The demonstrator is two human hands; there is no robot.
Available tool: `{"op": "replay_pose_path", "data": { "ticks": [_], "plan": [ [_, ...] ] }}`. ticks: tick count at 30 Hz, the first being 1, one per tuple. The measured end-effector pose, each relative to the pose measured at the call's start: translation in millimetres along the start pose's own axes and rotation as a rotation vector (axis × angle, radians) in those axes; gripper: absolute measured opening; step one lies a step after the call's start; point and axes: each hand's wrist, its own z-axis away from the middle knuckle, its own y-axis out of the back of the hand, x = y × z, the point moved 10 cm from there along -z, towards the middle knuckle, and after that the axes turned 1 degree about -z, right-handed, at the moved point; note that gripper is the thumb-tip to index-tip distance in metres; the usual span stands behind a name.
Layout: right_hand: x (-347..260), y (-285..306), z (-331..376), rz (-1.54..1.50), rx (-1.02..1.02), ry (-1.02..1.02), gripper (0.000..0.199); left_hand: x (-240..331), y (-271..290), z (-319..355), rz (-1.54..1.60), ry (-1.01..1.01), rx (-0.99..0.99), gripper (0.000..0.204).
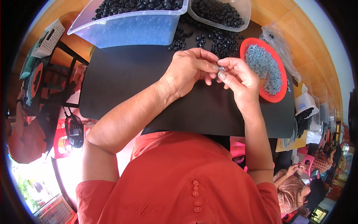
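Observation:
Over the far half of the black table my left hand [192, 67] and my right hand [240, 76] meet, fingertips almost touching. Both are closed in a pinch around a small shiny silvery piece [221, 68], too small to tell its exact kind. Fingers cover most of it. Just right of my right hand is a red plate [276, 98] with a heap of tiny silvery metal parts [263, 67]. Beyond my hands, loose small black round parts [223, 44] lie scattered on the table.
A large translucent tub [126, 31] and a smaller clear container [242, 25], both full of black parts, stand at the far edge. A clear plastic bag [279, 44] lies behind the plate. Other people sit at work at far left and lower right [294, 190].

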Motion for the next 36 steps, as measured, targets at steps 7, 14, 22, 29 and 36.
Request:
{"op": "replay_pose_path", "data": {
  "ticks": [7, 14, 22, 29, 36],
  "plan": [
    [-4, 1, -1, 0.074, -0.008, 0.093, 0.013, -5, 0, 1, -0.029, 0.032, -0.004, 0.016],
    [8, 2, -1, 0.072, 0.0, -0.06, 0.012, -2, 0, 2, -0.07, 0.019, 0.011, 0.012],
    [6, 2, -2, 0.132, -0.009, -0.011, 0.011, -7, 0, 2, 0.019, 0.09, -0.02, 0.014],
    [7, 4, -3, 0.087, 0.01, -0.033, 0.012, -6, -1, 3, -0.081, 0.09, -0.002, 0.018],
    [-3, 5, -2, 0.186, 0.054, 0.045, 0.011, 0, -3, 4, -0.202, 0.015, 0.011, 0.016]
  ]
}}
